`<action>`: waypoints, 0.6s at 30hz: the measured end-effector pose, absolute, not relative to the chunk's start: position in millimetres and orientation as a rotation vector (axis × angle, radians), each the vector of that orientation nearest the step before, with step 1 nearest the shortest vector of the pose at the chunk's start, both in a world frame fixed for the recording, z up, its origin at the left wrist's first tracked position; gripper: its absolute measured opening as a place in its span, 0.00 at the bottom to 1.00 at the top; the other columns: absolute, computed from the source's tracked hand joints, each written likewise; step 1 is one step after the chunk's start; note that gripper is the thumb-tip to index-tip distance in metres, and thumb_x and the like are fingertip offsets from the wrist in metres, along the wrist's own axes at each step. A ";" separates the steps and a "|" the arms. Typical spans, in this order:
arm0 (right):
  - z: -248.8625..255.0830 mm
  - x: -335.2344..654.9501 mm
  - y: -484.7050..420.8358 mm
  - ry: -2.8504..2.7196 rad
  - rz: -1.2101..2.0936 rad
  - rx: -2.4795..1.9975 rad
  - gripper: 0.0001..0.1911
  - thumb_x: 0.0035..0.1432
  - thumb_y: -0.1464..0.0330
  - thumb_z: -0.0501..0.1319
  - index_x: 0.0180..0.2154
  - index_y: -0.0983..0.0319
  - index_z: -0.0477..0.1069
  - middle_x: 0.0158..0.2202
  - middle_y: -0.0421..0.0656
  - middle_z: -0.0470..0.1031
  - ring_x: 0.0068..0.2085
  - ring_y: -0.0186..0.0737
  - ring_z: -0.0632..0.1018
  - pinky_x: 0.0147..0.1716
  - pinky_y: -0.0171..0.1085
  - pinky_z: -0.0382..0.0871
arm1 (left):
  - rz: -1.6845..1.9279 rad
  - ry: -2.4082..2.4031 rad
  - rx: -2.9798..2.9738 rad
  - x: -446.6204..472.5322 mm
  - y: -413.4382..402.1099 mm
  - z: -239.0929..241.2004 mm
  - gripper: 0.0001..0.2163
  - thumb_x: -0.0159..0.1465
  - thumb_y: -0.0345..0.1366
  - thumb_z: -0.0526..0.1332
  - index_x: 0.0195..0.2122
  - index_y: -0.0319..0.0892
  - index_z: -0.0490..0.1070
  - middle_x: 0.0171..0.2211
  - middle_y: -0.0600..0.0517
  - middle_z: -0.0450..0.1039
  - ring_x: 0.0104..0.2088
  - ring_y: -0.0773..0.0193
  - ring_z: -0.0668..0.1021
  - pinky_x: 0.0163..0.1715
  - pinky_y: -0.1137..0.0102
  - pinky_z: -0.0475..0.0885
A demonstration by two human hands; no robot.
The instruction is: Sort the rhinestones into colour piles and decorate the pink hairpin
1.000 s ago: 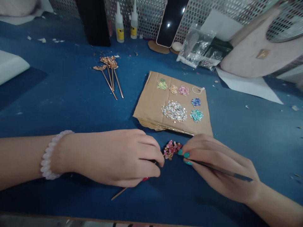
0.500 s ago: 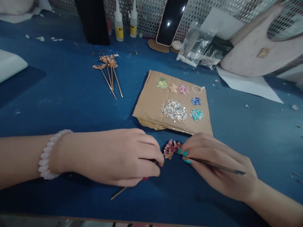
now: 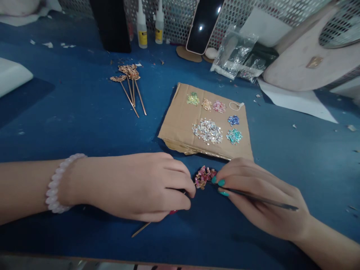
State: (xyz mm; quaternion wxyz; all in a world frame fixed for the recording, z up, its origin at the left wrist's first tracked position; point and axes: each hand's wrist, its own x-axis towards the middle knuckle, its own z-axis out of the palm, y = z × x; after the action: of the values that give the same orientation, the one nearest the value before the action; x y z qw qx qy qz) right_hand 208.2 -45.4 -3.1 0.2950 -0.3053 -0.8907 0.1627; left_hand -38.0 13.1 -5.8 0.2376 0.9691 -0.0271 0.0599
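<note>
Centrally, cardboard (image 3: 180,123) with sequin piles (image 3: 207,131); spare gold hairpins (image 3: 129,84) upper left. Lower centre, left hand (image 3: 140,187) pinched shut on hairpin (image 3: 204,177), right hand (image 3: 258,198) gripping tweezers (image 3: 261,200), tips touching its pink ornament.

No text, brand, number or sign can be read anywhere. The only labels are the yellow ones on the two small glue bottles (image 3: 142,24) standing well behind the cardboard sheet (image 3: 180,123), and their dark print is too small and blurred to make out. The dark phone screen (image 3: 203,24) to the right of those bottles shows only reflected light spots, with no characters on it.
</note>
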 end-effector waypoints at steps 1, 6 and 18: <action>-3.2 208.5 -45.3 -2.369 0.443 -0.815 0.13 0.52 0.83 0.57 0.39 0.65 0.67 0.32 0.46 0.75 0.36 0.37 0.76 0.38 0.39 0.75 | 0.165 -0.073 2.655 -38.1 13.1 -5.8 0.09 0.65 0.28 0.55 0.45 0.38 0.70 0.49 0.48 0.71 0.50 0.60 0.69 0.51 0.66 0.64; -4.9 210.2 -44.7 -2.345 0.477 -0.838 0.13 0.53 0.82 0.58 0.39 0.63 0.68 0.32 0.45 0.76 0.37 0.38 0.77 0.37 0.39 0.76 | 0.182 -0.066 2.651 -38.2 12.6 -6.6 0.09 0.65 0.28 0.55 0.44 0.39 0.70 0.49 0.47 0.71 0.49 0.60 0.70 0.51 0.66 0.65; -3.7 207.0 -41.4 -2.294 0.533 -0.834 0.13 0.52 0.82 0.58 0.39 0.63 0.69 0.31 0.44 0.76 0.34 0.37 0.78 0.35 0.37 0.76 | 0.199 -0.046 2.639 -37.8 11.9 -6.4 0.09 0.64 0.28 0.57 0.44 0.40 0.71 0.48 0.47 0.72 0.49 0.59 0.71 0.50 0.66 0.66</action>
State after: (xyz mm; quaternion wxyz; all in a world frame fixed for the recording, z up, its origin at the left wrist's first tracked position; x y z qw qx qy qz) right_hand 207.0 -41.4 -3.7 0.3160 -0.3166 -0.8712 0.2022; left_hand -37.8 11.9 -6.4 0.2450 0.9666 -0.0170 0.0728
